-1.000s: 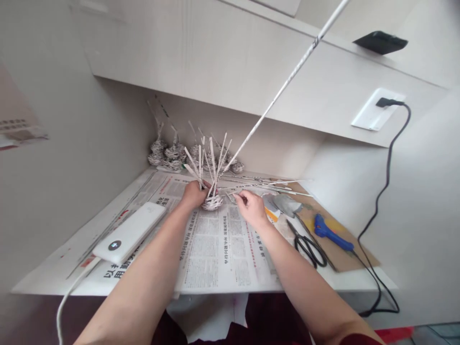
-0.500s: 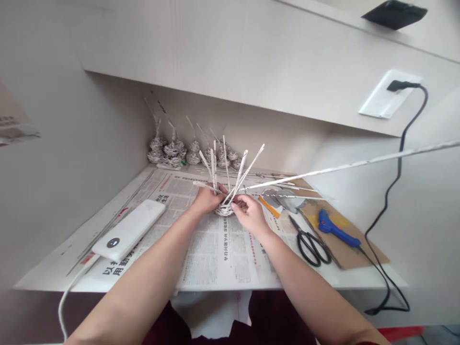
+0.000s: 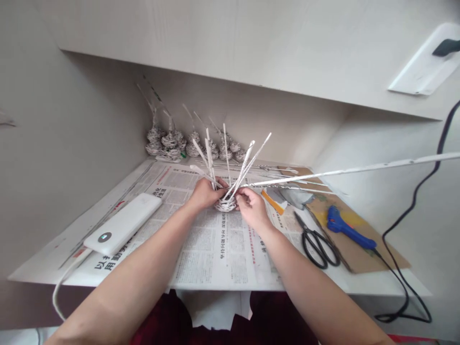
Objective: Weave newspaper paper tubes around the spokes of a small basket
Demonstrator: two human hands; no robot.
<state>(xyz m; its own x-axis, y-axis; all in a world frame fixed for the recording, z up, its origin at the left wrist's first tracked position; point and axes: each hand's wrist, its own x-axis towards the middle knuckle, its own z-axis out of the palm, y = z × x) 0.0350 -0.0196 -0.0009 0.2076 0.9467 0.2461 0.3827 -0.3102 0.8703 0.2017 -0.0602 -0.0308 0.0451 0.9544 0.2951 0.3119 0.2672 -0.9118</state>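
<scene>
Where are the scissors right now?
In the head view, the black scissors lie on the right side of the desk, at the newspaper's right edge, just left of the blue glue gun and right of the right hand.

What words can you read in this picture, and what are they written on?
"以半", "用": big black headline characters on the newspaper, read uncertainly, beside the white power bank.
Newspaper columns and red headings: too small and blurred to read.
Power bank's round display: too small to read.
</scene>
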